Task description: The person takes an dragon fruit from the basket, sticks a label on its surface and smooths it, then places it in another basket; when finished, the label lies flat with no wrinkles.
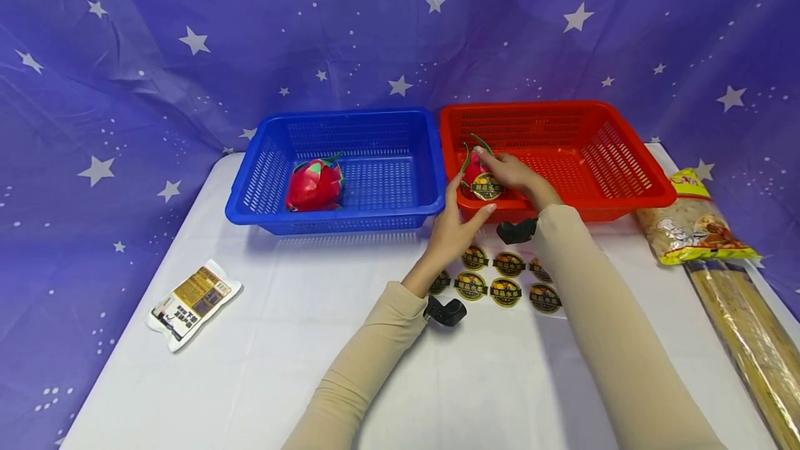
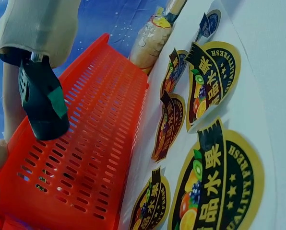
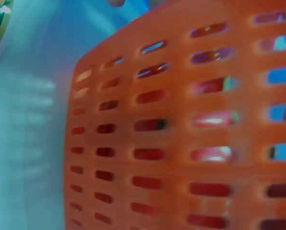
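Observation:
A pink dragon fruit (image 1: pixel 476 164) with green leaf tips sits in the left front corner of the red basket (image 1: pixel 562 210). On its near side is a round gold-and-black fruit label (image 1: pixel 487 187). My right hand (image 1: pixel 515 173) reaches over the front rim and holds this fruit from its right side. At the basket's left front corner, my left hand (image 1: pixel 455 226) has its thumb and forefinger spread, with the fingertips close beside the fruit. Through the red basket's slots, parts of the fruit show blurred in the right wrist view. Another dragon fruit (image 1: pixel 314 186) lies in the blue basket (image 1: pixel 350 219).
Several matching labels (image 1: pixel 471 285) lie on the white table below the red basket. A white-and-brown packet (image 1: pixel 194 304) lies at left. To the right are a plastic food bag (image 1: pixel 694 221) and a long clear-wrapped pack (image 1: pixel 746 325). A starry purple cloth (image 1: pixel 350 33) hangs behind.

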The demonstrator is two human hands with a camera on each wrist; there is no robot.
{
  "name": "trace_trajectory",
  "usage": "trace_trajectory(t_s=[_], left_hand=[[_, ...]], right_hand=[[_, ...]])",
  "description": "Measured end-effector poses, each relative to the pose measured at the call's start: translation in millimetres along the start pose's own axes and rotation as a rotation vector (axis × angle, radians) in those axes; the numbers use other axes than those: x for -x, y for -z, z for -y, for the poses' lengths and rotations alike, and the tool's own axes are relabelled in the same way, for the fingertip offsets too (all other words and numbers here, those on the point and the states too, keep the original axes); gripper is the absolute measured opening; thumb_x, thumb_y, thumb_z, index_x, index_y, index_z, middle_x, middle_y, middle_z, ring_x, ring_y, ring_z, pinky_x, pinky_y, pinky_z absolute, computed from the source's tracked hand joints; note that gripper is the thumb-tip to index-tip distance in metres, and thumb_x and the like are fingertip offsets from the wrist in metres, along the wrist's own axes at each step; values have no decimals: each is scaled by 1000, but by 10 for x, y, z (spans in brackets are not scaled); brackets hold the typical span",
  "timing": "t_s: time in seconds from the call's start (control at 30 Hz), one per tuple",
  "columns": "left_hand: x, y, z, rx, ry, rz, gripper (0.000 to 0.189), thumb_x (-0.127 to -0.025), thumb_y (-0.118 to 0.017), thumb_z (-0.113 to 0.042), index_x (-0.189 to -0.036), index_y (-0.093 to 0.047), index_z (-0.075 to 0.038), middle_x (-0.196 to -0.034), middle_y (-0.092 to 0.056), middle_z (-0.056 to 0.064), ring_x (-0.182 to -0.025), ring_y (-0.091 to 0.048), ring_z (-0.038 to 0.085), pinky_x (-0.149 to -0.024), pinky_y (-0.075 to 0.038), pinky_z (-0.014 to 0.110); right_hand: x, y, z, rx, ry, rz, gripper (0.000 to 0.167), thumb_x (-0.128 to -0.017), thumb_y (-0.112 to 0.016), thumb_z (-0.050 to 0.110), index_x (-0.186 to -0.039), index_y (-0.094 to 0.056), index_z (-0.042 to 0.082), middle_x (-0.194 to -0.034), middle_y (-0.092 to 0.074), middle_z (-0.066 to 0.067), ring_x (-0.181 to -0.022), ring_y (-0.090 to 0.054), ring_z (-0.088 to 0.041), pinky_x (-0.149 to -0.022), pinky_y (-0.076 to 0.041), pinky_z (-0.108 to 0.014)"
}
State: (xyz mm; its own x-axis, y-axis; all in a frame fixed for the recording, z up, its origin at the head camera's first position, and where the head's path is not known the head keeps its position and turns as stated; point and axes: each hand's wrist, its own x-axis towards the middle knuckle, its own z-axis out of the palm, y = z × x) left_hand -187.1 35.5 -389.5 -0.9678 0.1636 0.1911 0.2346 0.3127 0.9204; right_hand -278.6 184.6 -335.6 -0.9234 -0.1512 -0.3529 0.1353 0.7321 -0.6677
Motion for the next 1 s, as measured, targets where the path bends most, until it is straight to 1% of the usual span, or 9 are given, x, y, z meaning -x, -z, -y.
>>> trace_trajectory(t_s=[0.23,0.4,0.57,0.67,0.77,0.83,0.87,0.93,1.0], left_hand=[[3,16,-16,-18,10,-5,76,-84,-56,-49,-143,-10,-34,-146,-32,10,-130,-38,28,-104,-34,46],[16,18,-30,-46,33,-7,77,-84,-55,-51,-144,-11,-32,-146,-34,9,-128,-40,29,-102,-36,46],[47,19,-44,-164,57,-24,79,-83,-51,-58,-145,-10,-31,-138,-45,11,-117,-52,31,-93,-44,46],[65,41,-58,-218,52,-25,80,-83,-50,-58,-145,-9,-28,-132,-50,14,-112,-56,31,-89,-46,45],[95,101,-74,-227,22,24,80,-86,-51,-52,-146,-7,-23,-135,-48,15,-117,-53,29,-94,-44,43],[139,166,-83,-246,-5,80,81,-87,-52,-47,-146,-4,-20,-128,-53,18,-113,-55,29,-94,-44,43],[168,205,-85,-259,-21,112,81,-87,-53,-44,-146,-3,-19,-123,-55,18,-114,-53,30,-95,-43,44],[250,298,-88,-311,-39,170,81,-88,-54,-43,-147,-2,-21,-126,-53,17,-118,-50,30,-96,-42,45],[355,410,-92,-358,-61,217,78,-88,-53,-43,-146,-8,-19,-129,-51,14,-123,-46,29,-98,-40,45]], right_hand=[[121,85,113,64,67,24,79,-91,-29,58,-142,-19,-1,-145,-27,-24,-134,-24,-38,-108,-21,-53],[217,101,168,128,113,0,78,-90,-33,58,-142,-22,0,-145,-27,-23,-134,-25,-39,-107,-22,-54],[350,44,274,127,193,-79,75,-89,-41,55,-141,-28,3,-140,-37,-22,-126,-38,-36,-103,-31,-52],[427,-31,368,65,262,-122,68,-89,-46,52,-139,-34,8,-137,-44,-18,-113,-51,-34,-96,-39,-50],[505,-126,466,-15,345,-155,58,-89,-49,47,-134,-43,11,-133,-50,-13,-110,-54,-30,-91,-44,-46],[553,-192,525,-85,384,-166,52,-89,-50,44,-130,-48,13,-127,-55,-11,-107,-56,-27,-88,-46,-42],[574,-222,549,-118,402,-171,49,-89,-51,42,-128,-50,13,-125,-56,-10,-107,-55,-26,-85,-47,-40],[607,-286,589,-188,427,-170,43,-90,-51,39,-125,-53,14,-121,-58,-11,-101,-55,-28,-77,-47,-40],[628,-356,629,-268,440,-159,40,-90,-52,37,-123,-54,14,-119,-58,-11,-99,-56,-29,-77,-47,-38]])
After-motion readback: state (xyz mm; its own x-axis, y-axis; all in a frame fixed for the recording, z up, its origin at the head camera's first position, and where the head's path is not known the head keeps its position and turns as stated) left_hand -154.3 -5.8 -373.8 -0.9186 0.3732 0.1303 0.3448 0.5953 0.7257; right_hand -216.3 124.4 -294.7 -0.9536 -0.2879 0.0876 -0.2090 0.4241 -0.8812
